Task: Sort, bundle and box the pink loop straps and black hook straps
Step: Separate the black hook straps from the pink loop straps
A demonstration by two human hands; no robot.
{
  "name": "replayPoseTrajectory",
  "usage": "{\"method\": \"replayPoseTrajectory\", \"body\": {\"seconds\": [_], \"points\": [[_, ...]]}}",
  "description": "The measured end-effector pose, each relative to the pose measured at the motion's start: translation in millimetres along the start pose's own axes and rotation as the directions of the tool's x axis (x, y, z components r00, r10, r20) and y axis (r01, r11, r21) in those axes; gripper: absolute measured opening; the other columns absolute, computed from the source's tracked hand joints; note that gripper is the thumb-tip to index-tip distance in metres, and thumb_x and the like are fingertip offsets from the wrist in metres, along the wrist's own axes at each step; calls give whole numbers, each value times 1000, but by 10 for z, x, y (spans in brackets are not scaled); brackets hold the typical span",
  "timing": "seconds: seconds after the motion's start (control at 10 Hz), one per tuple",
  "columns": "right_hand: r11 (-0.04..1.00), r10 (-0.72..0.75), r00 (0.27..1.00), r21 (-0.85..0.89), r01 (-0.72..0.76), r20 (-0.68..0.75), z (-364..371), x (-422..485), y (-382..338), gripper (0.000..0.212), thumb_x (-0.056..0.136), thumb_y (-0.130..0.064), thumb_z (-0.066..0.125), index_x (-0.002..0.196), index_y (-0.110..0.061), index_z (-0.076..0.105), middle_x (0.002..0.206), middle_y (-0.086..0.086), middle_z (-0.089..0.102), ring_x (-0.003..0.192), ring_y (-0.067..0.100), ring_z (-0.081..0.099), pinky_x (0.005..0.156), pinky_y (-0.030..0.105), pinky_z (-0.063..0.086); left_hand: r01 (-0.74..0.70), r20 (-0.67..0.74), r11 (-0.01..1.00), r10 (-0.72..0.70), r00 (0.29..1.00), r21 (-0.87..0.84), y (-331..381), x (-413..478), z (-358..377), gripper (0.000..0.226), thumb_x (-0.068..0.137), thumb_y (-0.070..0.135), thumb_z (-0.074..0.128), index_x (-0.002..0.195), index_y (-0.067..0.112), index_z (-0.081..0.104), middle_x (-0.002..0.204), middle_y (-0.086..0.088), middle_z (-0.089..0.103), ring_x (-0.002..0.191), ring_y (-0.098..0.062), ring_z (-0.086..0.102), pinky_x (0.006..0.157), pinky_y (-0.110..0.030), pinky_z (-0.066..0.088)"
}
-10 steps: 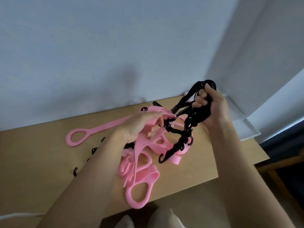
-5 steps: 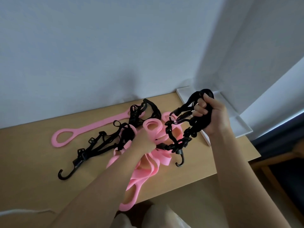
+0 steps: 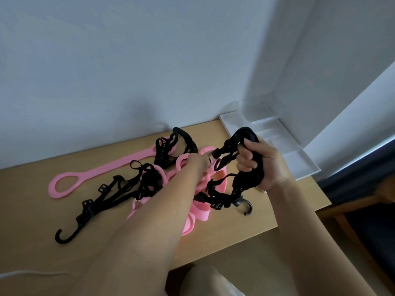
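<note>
Dim, soft daylight; wide-angle edge distortion

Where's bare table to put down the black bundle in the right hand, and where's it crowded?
Bare wood: the near-left corner of the table, between the black hook and the near edge; the strip between the long pink strap and the wall. The white tray shows bare compartments. Crowded: the pink-and-black tangle at centre.

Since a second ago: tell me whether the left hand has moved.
Yes. Judged against the long pink loop strap lying on the table, the left hand has moved right, toward the black hook straps gripped by the right hand.
</note>
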State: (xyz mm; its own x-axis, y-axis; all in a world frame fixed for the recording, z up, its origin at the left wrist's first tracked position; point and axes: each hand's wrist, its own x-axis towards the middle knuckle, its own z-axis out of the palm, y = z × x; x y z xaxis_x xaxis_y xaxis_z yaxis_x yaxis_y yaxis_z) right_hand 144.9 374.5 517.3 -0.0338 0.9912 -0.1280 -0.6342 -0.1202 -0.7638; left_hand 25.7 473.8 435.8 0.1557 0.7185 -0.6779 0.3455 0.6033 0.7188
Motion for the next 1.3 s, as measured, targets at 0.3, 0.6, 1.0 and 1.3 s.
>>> {"method": "replayPoseTrajectory", "body": {"seconds": [0.3, 0.6, 1.0, 1.3], "points": [[998, 57, 998, -4, -57, 20, -113, -16, -17, 24, 80, -7, 43, 61, -13, 57, 46, -2, 40, 33, 4, 31, 37, 16, 24, 72, -19, 992, -71, 997, 101, 182, -171, 135, 44, 99, 17, 42, 141, 5, 34, 123, -9, 54, 100, -20, 58, 72, -20, 47], [987, -31, 993, 162, 12, 118, -242, 63, -70, 40, 63, -18, 79, 71, -12, 40, 48, -3, 42, 33, 3, 35, 37, 16, 27, 9, -96, 993, -20, 995, -119, 134, -70, 226, 25, 96, 14, 44, 114, 0, 54, 78, -2, 49, 60, -13, 46, 40, -12, 38], [999, -6, 961, 48, -7, 277, 160, 275, -162, 41, 65, -19, 77, 79, -10, 39, 49, -2, 45, 34, 3, 35, 37, 16, 25, 186, 322, 980, -153, 934, -74, 467, -470, -94, 62, 71, 82, 36, 78, 25, 57, 74, 15, 51, 65, -13, 55, 63, -26, 39], [972, 121, 937, -229, -46, 329, 1196, 421, 21, 7, 84, -5, 48, 80, -9, 43, 52, 0, 43, 36, 6, 33, 38, 17, 28, -39, 396, 977, 121, 910, -208, 614, -1159, -1163, 97, 81, 80, 1, 50, 11, 62, 55, -6, 64, 55, -19, 60, 72, -32, 38]]}}
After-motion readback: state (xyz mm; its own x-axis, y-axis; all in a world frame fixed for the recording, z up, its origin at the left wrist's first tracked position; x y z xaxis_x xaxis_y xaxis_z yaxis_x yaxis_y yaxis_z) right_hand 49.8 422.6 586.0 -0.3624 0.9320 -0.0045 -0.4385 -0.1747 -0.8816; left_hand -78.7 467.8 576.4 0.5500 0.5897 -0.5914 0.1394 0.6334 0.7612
